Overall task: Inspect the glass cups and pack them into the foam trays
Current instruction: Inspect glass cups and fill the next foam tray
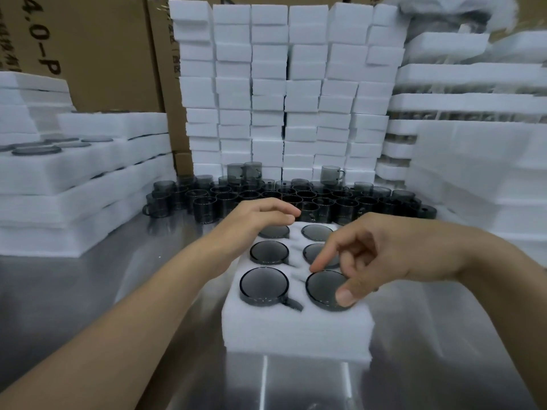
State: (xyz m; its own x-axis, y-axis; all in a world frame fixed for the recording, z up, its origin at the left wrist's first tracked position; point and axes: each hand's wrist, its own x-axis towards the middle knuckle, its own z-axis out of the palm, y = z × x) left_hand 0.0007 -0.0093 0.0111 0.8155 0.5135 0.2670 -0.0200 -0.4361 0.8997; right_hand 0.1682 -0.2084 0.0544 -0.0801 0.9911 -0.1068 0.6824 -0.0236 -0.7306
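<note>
— how far along is this tray looking to you?

— the foam tray (296, 329) sitting near the front edge of the bench (103, 285) is showing six pockets, and each one seems to be holding a dark glass cup, base up. so i'm judging this tray as good as filled. the near-left cup (264, 285) is standing a little proud of the foam with its handle poking out toward the front, so it may be needing a push down.

— and what's left?

— plenty. a big crowd of loose cups (296, 196) is waiting along the back of the bench, just behind the tray, with stacks of foam pieces (281, 93) rising behind them.

— what are the hands doing?

— the right hand (373, 255) is hovering over the near-right cup (324, 287); its thumb is resting on that cup's rim, the forefinger is pointing down at the far rim, the other fingers are curling loosely. it's touching, not gripping. the left hand (257, 216) is hanging relaxed over the tray's far-left corner, fingers loosely bent, holding nothing that i can see, and partly covering the far-left cup (275, 231).
</note>
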